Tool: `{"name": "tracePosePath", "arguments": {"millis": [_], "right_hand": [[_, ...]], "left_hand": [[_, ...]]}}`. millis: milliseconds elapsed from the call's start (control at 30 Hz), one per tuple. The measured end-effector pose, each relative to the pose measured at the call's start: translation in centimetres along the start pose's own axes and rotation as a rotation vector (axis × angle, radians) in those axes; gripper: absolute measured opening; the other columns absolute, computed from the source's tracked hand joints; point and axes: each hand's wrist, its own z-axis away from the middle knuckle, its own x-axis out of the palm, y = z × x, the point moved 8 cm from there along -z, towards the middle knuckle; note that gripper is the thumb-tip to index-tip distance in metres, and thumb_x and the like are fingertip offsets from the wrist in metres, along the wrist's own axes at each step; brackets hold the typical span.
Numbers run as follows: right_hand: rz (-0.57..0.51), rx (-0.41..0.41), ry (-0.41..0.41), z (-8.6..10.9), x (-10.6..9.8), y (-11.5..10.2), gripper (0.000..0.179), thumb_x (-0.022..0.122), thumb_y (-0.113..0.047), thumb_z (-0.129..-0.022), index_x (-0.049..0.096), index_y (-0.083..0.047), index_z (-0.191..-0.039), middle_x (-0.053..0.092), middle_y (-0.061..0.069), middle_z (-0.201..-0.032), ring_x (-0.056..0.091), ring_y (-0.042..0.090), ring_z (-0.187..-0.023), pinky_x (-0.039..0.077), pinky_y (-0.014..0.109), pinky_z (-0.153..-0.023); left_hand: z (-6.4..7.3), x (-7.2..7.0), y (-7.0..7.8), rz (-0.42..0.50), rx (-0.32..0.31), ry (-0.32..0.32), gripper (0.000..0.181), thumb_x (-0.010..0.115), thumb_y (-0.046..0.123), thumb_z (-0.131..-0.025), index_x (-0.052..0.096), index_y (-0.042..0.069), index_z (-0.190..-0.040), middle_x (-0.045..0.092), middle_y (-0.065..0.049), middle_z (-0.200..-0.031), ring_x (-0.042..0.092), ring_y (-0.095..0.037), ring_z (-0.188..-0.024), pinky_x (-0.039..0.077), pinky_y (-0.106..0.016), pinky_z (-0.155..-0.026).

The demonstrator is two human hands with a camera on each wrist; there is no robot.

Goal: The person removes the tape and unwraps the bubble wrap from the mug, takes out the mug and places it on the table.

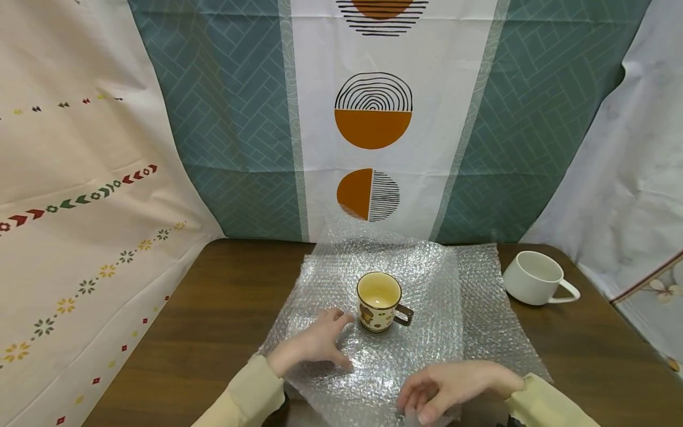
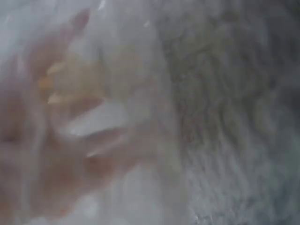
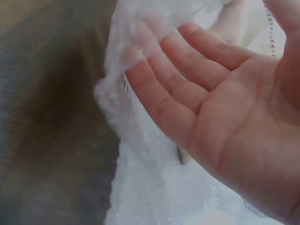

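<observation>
A cream mug [image 1: 379, 301] with a brown handle and a small printed picture stands upright on a sheet of bubble wrap [image 1: 427, 332]. Just left of it is my left hand [image 1: 320, 338], fingers spread and thumb apart, not gripping the mug. The left wrist view is blurred; a hazy film lies across the hand [image 2: 51, 154] there. Near the front edge of the wrap, my right hand [image 1: 453, 385] has its fingers slightly bent. In the right wrist view its fingers [image 3: 168, 86] extend, with the tips behind or against the translucent wrap [image 3: 126, 93].
A plain white mug [image 1: 533, 277] stands at the right on the brown wooden table [image 1: 235, 296], beside the wrap's edge. Patterned cloth [image 1: 235, 118] hangs behind the table, and more cloth [image 1: 80, 237] borders its left side.
</observation>
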Motion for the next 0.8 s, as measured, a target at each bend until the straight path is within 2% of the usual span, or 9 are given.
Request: {"name": "tracePosePath", "arguments": {"millis": [67,167,267,400,467,567,633,800], "right_hand": [[0.007,-0.02,0.013,0.1,-0.6,-0.4,0.05,0.055,-0.036,-0.09,0.05,0.003,-0.12,0.057,-0.005,-0.108,0.055,0.011,-0.097,0.045,0.03,-0.082],[0.006,-0.064,0.047,0.3,-1.6,-1.3,0.056,0.053,-0.043,-0.089,0.049,0.004,-0.12,0.058,0.001,-0.11,0.057,0.017,-0.095,0.046,0.033,-0.08],[-0.01,-0.097,0.077,0.6,-2.6,-2.1,0.053,0.052,-0.039,-0.091,0.047,0.005,-0.121,0.058,0.01,-0.109,0.057,0.023,-0.095,0.047,0.036,-0.079],[-0.03,-0.105,0.186,1.3,-4.3,-2.9,0.037,0.052,-0.02,-0.093,0.048,0.007,-0.119,0.058,0.017,-0.107,0.057,0.027,-0.095,0.047,0.039,-0.079],[-0.049,-0.102,0.274,1.7,-5.5,-3.1,0.029,0.05,-0.009,-0.093,0.049,0.008,-0.117,0.058,0.02,-0.105,0.057,0.03,-0.094,0.046,0.042,-0.079],[-0.032,-0.102,0.418,2.5,-7.3,-3.5,0.023,0.047,-0.004,-0.094,0.052,0.008,-0.113,0.058,0.022,-0.102,0.057,0.035,-0.091,0.047,0.044,-0.077],[0.004,-0.081,0.527,3.0,-8.5,-3.5,0.023,0.048,-0.006,-0.094,0.053,0.008,-0.111,0.059,0.022,-0.099,0.057,0.036,-0.088,0.047,0.044,-0.075],[0.078,0.049,0.793,4.2,-10.7,-2.4,0.03,0.053,-0.017,-0.093,0.053,0.005,-0.112,0.059,0.017,-0.097,0.057,0.034,-0.083,0.049,0.04,-0.07]], "left_hand": [[0.0,0.3,0.1,-0.047,-0.004,-0.008,0.091,0.082,0.041,-0.056,0.042,0.007,-0.131,0.033,-0.021,-0.131,0.031,-0.039,-0.118,0.041,-0.052,-0.083],[0.1,0.5,0.3,-0.099,-0.004,-0.009,0.094,0.082,0.043,-0.054,0.042,0.006,-0.131,0.033,-0.021,-0.13,0.031,-0.038,-0.117,0.041,-0.051,-0.083],[0.1,0.6,0.5,-0.111,0.002,-0.004,0.092,0.081,0.042,-0.054,0.043,0.005,-0.13,0.035,-0.02,-0.127,0.033,-0.037,-0.115,0.041,-0.05,-0.084],[0.1,0.7,0.5,-0.113,-0.002,-0.004,0.091,0.081,0.042,-0.054,0.044,0.006,-0.129,0.035,-0.02,-0.128,0.033,-0.037,-0.116,0.04,-0.051,-0.085],[0.1,0.7,0.5,-0.114,-0.007,-0.005,0.091,0.081,0.042,-0.054,0.044,0.007,-0.129,0.034,-0.02,-0.129,0.032,-0.038,-0.117,0.04,-0.051,-0.085],[0.1,0.7,0.5,-0.115,-0.012,-0.009,0.091,0.081,0.043,-0.054,0.044,0.008,-0.129,0.034,-0.02,-0.13,0.032,-0.038,-0.118,0.04,-0.052,-0.085],[0.2,0.7,0.4,-0.117,-0.016,-0.013,0.091,0.081,0.044,-0.054,0.044,0.009,-0.13,0.033,-0.019,-0.131,0.031,-0.038,-0.118,0.039,-0.052,-0.085],[0.1,0.7,0.4,-0.146,-0.016,-0.014,0.09,0.08,0.045,-0.054,0.045,0.011,-0.129,0.033,-0.019,-0.132,0.032,-0.038,-0.118,0.038,-0.053,-0.086]]}}
